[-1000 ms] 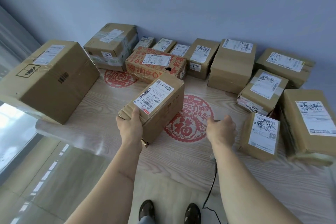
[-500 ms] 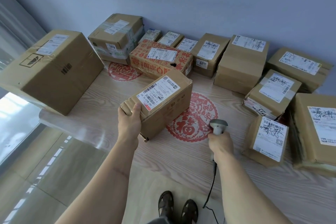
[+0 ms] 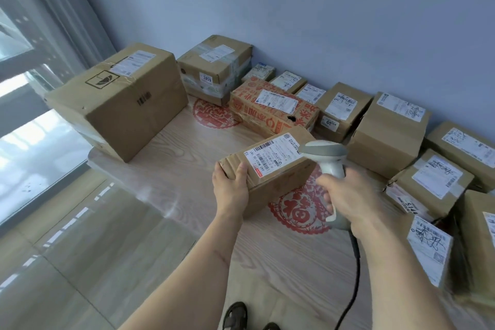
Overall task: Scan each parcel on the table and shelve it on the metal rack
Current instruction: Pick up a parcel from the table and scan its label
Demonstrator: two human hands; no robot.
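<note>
Head view: parcel under the scanner.
Your left hand (image 3: 232, 188) grips the near end of the parcel (image 3: 270, 166), tilted above the tabletop (image 3: 171, 158), label up. Your right hand (image 3: 348, 195) is wrapped round the scanner (image 3: 325, 155), its head at the label's edge. Other boxes (image 3: 120, 99) line the wall.

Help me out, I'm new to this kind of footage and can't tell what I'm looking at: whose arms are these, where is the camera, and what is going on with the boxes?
There is no machine here. A person wears a camera on the head, so you look down along their own arms. The left hand grips a cardboard parcel by its near end, label facing up. The right hand holds a grey scanner with a black cable, its head over that label. All this happens above a wooden table with red paper-cut decorations. Many more labelled parcels lie on it, including a big box at the left.
</note>
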